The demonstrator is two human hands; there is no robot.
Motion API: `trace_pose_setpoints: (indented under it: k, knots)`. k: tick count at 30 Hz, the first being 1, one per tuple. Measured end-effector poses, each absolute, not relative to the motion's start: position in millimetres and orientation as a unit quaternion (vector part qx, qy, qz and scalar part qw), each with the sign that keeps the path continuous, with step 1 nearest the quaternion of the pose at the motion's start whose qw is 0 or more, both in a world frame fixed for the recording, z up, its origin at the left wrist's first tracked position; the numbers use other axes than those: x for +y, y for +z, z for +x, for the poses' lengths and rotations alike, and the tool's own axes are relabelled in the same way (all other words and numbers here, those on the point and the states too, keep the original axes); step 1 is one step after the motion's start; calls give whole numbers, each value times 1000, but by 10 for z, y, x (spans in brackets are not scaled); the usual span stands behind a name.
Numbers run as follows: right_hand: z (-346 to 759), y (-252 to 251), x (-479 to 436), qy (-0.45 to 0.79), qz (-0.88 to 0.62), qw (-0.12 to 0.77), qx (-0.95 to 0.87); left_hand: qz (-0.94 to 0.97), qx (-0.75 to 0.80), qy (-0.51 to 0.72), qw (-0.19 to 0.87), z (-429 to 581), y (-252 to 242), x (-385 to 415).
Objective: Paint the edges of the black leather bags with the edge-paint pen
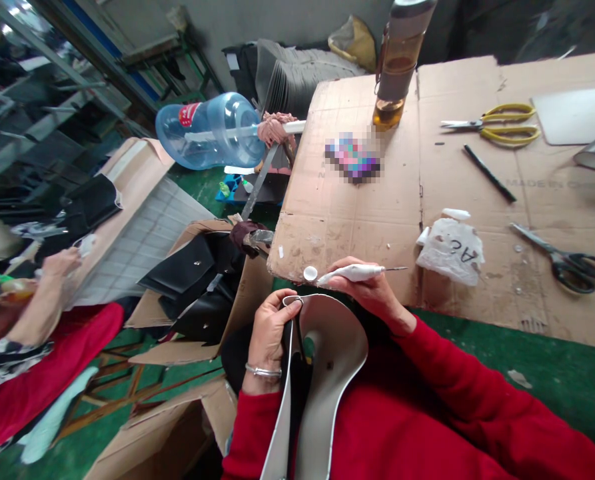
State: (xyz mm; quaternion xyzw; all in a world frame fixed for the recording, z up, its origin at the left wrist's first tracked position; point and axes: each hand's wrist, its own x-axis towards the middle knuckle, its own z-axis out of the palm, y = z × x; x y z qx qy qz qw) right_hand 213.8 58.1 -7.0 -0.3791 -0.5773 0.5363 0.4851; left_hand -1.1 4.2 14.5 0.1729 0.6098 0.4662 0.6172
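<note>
Green floor point(567, 360) shows around a table point(342, 227) covered with stained brown cardboard point(457, 87), and a big blue water bottle point(212, 130) is near its left end. Just before the table edge is the bent grey sheet point(334, 360), whose top the left hand point(270, 327) pinches between thumb and fingers. A drink bottle point(402, 67) and yellow-handled scissors point(507, 125) are on the cardboard, while the right hand point(377, 293) has its fingers around a small white tube point(357, 272).
</note>
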Motion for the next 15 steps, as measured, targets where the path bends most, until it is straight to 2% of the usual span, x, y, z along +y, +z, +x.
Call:
trace_pose_setpoints:
  k: [5, 15]
  knots:
    - [2198, -48, 574, 609, -323, 450, -568, 171, 606, 459, 626, -5, 155, 55]
    - [2192, -84, 579, 628, -301, 435, -571, 184, 599, 450, 636, 15, 151, 41]
